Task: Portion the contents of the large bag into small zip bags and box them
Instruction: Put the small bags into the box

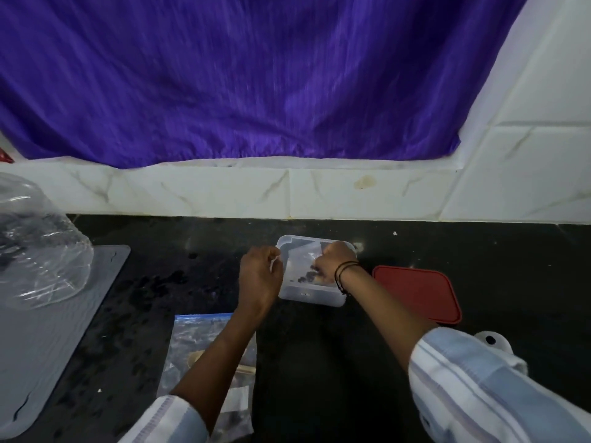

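My right hand's (332, 262) fingers curl down onto a small zip bag (307, 263) with dark bits, inside the clear box (311, 297) on the black counter (319, 362). Left hand (260, 276) loosely curled at the box's left rim; grip unclear. Red lid (419, 294) just right of box. Large bag (208, 362) lies under my left forearm.
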